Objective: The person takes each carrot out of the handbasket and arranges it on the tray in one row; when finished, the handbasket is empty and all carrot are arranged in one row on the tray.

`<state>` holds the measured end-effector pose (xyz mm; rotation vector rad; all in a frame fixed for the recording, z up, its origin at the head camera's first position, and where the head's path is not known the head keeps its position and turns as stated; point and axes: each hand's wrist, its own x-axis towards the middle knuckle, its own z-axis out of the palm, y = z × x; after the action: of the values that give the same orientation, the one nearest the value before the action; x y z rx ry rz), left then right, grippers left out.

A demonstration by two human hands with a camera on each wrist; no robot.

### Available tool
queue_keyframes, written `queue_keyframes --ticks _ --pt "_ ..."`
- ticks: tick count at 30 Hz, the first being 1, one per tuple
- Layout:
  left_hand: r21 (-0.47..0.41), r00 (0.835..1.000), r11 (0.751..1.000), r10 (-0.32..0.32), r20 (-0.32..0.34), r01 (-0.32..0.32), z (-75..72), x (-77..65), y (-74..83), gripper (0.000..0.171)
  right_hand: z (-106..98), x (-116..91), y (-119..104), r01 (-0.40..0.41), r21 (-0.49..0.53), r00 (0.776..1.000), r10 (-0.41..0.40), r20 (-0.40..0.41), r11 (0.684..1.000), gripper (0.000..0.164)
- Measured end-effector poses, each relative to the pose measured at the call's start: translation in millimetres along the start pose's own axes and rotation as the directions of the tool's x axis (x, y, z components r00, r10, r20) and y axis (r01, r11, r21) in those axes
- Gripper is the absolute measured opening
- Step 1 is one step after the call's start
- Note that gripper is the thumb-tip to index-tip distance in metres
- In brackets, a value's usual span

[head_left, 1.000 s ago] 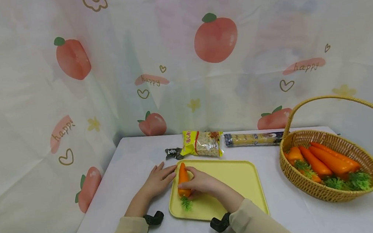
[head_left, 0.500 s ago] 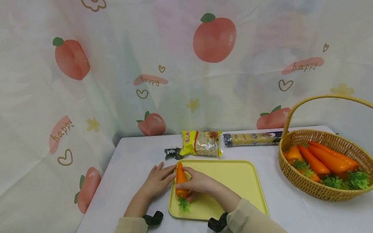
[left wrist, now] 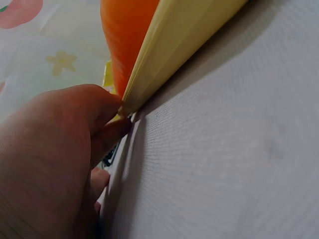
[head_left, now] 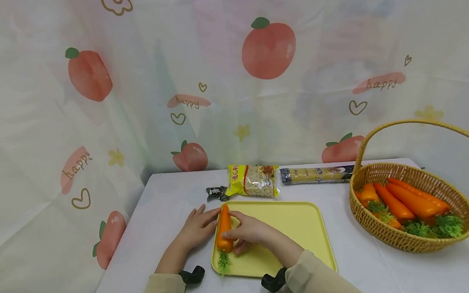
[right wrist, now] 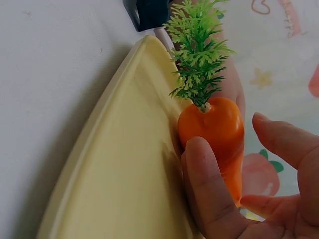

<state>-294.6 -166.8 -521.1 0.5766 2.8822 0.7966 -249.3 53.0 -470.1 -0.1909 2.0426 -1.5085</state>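
An orange carrot (head_left: pixel 224 231) with a feathery green top lies along the left side of the yellow tray (head_left: pixel 286 235). My right hand (head_left: pixel 252 229) is over it with fingers spread. In the right wrist view one finger (right wrist: pixel 207 184) touches the carrot's side and another reaches its narrow end, while the thumb stands apart from it. My left hand (head_left: pixel 195 229) is at the tray's left edge. Thumb and forefinger pinch the tray's rim (left wrist: pixel 137 87) in the left wrist view, close to the carrot's narrow end.
A wicker basket (head_left: pixel 397 239) with a tall handle and several carrots stands at the right. Behind the tray lie a yellow bag of pasta (head_left: pixel 256 182), a long pack of noodles (head_left: pixel 318 174) and a small black packet (head_left: pixel 216 193). A fruit-print curtain (head_left: pixel 221 96) hangs behind the table.
The carrot has shifted left against the tray's edge, its green top swinging left and nearer. My right hand has moved slightly left and loosened around it. My left hand has stayed in place.
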Motion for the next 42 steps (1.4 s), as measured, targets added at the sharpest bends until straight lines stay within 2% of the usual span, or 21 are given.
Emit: queue_keyframes --ticks 11,20,26,30,34,42 --pt "0.011 1.0 1.0 -0.007 0.022 0.006 -1.9 0.9 3.9 0.047 -11.5 -7.6 -0.5 0.004 -0.063 0.999 -0.006 -0.039 0.998 0.086" --pt "0.012 1.0 1.0 0.004 0.027 -0.004 -3.2 -1.1 5.0 0.046 -37.1 -27.8 -7.8 0.041 -0.054 0.998 -0.043 -0.04 0.998 0.082" --pt "0.008 1.0 1.0 -0.004 0.027 0.003 -3.5 -1.3 4.5 0.047 -65.5 -55.1 -20.3 0.106 -0.058 0.994 -0.108 -0.033 0.993 0.081" --pt "-0.001 1.0 1.0 0.011 0.022 -0.011 -3.4 -2.4 4.7 0.046 -87.7 -78.3 -28.2 0.141 -0.131 0.988 -0.147 -0.041 0.981 0.08" --pt "-0.006 1.0 1.0 0.018 0.019 -0.018 -4.2 -3.5 5.3 0.046 -110.0 -98.8 -32.1 0.132 -0.209 0.986 -0.15 -0.074 0.969 0.076" --pt "0.001 1.0 1.0 0.025 0.018 -0.025 -4.9 -3.1 3.9 0.047 -168.5 -139.7 -32.2 0.113 -0.276 0.974 -0.161 -0.157 0.955 0.083"
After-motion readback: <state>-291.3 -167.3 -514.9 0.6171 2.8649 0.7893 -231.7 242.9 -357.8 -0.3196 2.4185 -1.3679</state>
